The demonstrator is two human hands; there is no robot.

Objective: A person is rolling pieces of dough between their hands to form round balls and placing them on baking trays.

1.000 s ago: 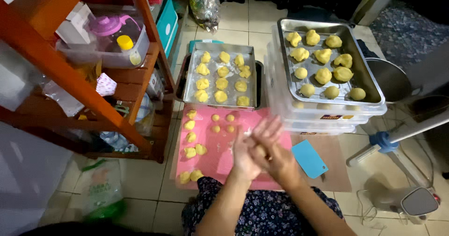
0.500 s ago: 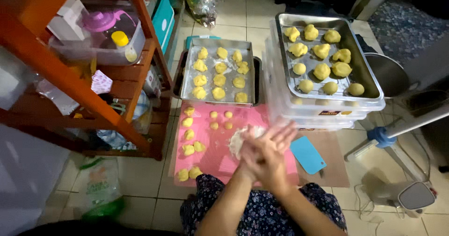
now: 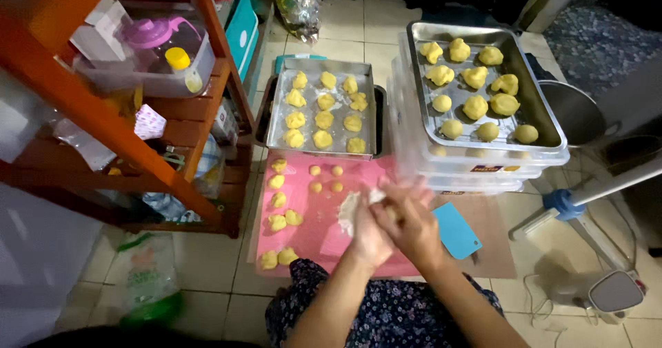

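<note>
Both hands are pressed together over the pink mat [image 3: 324, 231] on the tiled floor: the left hand [image 3: 369, 234] and the right hand [image 3: 412, 222] are cupped around a pale lump of dough [image 3: 350, 206], part of which shows white at their left edge. Small yellow dough balls [image 3: 277, 202] lie in a column down the mat's left side, with a few smaller ones near its top. Just beside the right hand, on brown paper, lies a light blue scraper [image 3: 456, 229] with rounded corners. Beyond the mat sits a steel tray [image 3: 321, 110] filled with rows of shaped yellow pieces, and to its right a second steel tray [image 3: 483, 89] of larger yellow balls rests on a stack of clear plastic boxes [image 3: 476, 168] whose front wall carries a small dark and yellow label. At left stands an orange wooden shelf [image 3: 131, 148] holding a clear tub with a pink lid and a yellow-capped bottle [image 3: 181, 64]; a teal box leans by its post. A clear bag with green print [image 3: 148, 279] lies on the floor near the shelf's foot.
</note>
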